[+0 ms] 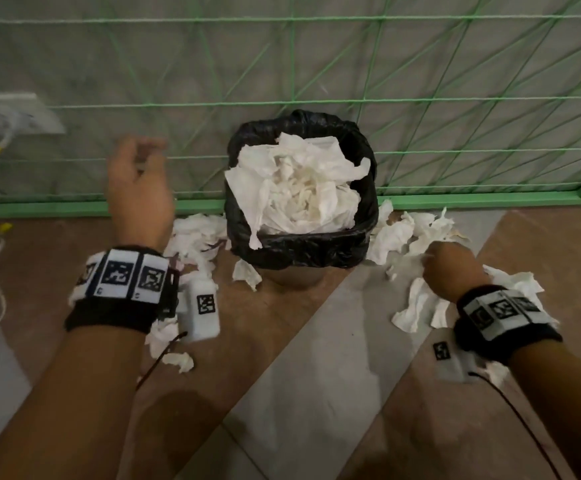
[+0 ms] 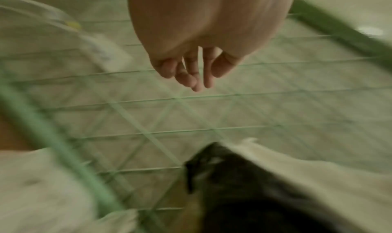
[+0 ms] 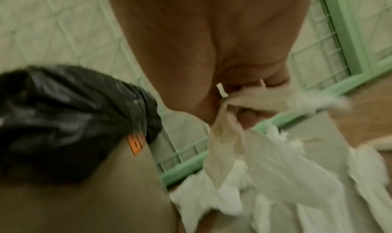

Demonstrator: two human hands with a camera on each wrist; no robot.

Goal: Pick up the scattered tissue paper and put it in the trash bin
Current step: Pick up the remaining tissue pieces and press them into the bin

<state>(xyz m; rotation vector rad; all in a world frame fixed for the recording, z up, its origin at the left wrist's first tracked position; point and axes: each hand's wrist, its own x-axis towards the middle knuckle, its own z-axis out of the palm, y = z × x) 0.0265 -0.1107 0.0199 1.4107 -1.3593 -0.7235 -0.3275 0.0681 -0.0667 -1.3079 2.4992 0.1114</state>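
While our right hand (image 1: 450, 268) is closing its curled fingers around a bunch of tissue paper (image 3: 244, 119) on the floor (image 1: 316, 358) to the right of the trash bin (image 1: 302, 251), our left hand (image 1: 140, 188) is hanging in the air to the left of the bin, holding nothing. The left wrist view, though blurred, is showing those fingers (image 2: 191, 75) loosely relaxed with only the green wire fence (image 1: 420, 98) behind them. We are judging that the free hand is waiting its turn so one side can gather while the other is clear of the bin's mouth.

We are seeing the bin lined with a black bag (image 1: 365, 188) and already heaped with crumpled white tissue (image 1: 299, 188), some of it spilling over the front rim. More scraps are lying on both sides: a pile (image 1: 195, 237) just beside the bin's left wall, loose pieces (image 1: 417, 306) near our right wrist, and a small bit (image 1: 245, 273) in front of the bin.

We are gripping from above, probably because thin, torn paper bunches best when pinched together in a fist. Since the bin is nearly full, we are expecting that the next load will need pressing down, or it may slide back out onto the floor.
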